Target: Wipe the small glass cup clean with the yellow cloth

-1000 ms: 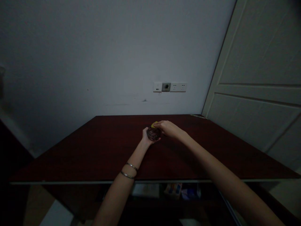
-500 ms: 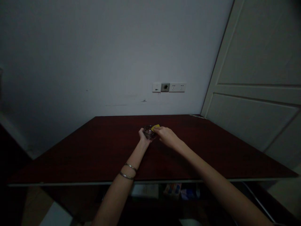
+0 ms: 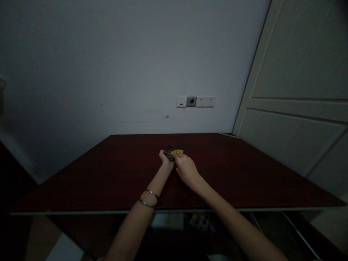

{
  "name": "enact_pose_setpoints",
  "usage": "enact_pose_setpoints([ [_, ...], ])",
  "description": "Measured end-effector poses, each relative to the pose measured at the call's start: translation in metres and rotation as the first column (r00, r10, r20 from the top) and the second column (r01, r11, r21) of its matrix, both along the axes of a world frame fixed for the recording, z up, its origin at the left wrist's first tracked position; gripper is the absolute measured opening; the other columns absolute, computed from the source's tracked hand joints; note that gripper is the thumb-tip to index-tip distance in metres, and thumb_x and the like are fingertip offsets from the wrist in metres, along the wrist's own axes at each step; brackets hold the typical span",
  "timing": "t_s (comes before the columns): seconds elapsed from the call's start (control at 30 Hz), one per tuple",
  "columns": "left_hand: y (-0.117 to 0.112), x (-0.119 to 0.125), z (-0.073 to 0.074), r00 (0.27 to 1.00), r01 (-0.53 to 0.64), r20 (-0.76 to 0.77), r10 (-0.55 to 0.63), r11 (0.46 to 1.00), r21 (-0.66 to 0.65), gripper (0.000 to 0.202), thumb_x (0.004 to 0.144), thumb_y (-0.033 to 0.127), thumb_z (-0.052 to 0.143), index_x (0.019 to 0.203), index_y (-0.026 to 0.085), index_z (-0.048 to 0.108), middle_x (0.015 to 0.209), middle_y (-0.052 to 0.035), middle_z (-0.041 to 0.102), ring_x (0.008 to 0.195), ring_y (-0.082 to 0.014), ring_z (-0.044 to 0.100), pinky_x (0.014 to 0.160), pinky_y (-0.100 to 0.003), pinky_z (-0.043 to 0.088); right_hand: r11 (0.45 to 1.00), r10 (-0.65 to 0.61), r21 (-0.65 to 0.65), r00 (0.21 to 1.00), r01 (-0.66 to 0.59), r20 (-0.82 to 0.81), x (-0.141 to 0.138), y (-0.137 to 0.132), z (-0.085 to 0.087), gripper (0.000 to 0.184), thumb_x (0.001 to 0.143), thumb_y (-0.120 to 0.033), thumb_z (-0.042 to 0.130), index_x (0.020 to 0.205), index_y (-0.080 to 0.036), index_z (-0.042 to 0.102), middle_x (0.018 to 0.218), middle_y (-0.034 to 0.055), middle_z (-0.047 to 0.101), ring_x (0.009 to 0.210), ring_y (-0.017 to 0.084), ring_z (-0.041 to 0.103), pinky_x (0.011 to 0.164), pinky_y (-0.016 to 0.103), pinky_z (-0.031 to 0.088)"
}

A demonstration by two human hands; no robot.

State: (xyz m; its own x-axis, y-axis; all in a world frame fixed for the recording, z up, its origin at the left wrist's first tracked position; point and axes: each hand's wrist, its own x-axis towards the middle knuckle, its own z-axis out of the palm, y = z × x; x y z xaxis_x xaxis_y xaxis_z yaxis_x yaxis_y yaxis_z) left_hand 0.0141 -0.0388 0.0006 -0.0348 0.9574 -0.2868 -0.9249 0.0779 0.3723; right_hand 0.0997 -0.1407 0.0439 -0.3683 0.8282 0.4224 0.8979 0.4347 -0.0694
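Observation:
A small clear glass (image 3: 169, 150) stands near the middle of a dark red wooden table (image 3: 108, 174). My left hand (image 3: 164, 160) is curled around the glass from the near side; two thin bangles sit on that wrist. My right hand (image 3: 185, 167) is closed, pinching a small yellow piece (image 3: 178, 152) at the glass's right edge. Dim light keeps me from making out what the yellow piece is.
A white wall with a row of sockets (image 3: 196, 101) rises behind the table. A pale panelled door (image 3: 293, 90) stands at the right. Boxes and packets (image 3: 185, 220) lie on a shelf under the table's front edge.
My right hand has drawn back toward me with the yellow piece, from over the glass to its right side. The left hand and glass have shifted slightly left.

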Motion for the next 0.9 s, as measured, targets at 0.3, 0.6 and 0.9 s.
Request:
enact_pose_setpoints([
  [0.3, -0.004, 0.0, -0.001, 0.98, 0.121, -0.171, -0.102, 0.987, 0.107, 0.046, 0.077, 0.044, 0.023, 0.067, 0.013, 0.056, 0.056, -0.0079, 0.055, 0.049, -0.0171, 0.052, 0.052, -0.028, 0.043, 0.999, -0.008, 0.031, 0.999, 0.01, -0.049, -0.024, -0.014, -0.006, 0.039, 0.079, -0.002, 0.037, 0.117, -0.007, 0.046, 0.118, 0.0208, 0.053, 0.11, 0.023, 0.051, 0.088, 0.034, 0.044],
  [0.6, 0.009, 0.001, -0.011, 0.997, 0.001, -0.079, 0.006, 0.996, 0.094, 0.033, 0.071, 0.037, 0.034, 0.062, 0.014, 0.056, 0.057, -0.0068, 0.056, 0.053, -0.0195, 0.055, 0.054, -0.03, 0.044, 0.989, 0.149, 0.055, 0.951, -0.139, -0.27, 0.009, 0.001, -0.001, 0.052, 0.068, 0.003, 0.038, 0.114, -0.018, 0.052, 0.114, 0.0087, 0.059, 0.105, 0.018, 0.055, 0.088, 0.029, 0.042],
  [0.9, 0.005, 0.006, -0.011, 0.999, 0.014, -0.048, -0.01, 0.996, 0.084, 0.028, 0.074, 0.03, 0.037, 0.058, 0.015, 0.054, 0.054, -0.0036, 0.054, 0.048, -0.0149, 0.052, 0.05, -0.025, 0.04, 0.924, 0.381, 0.037, 0.924, -0.38, -0.036, 0.015, 0.036, 0.017, 0.049, 0.068, 0.001, 0.048, 0.114, -0.016, 0.051, 0.117, 0.011, 0.056, 0.11, 0.019, 0.051, 0.09, 0.03, 0.04],
])
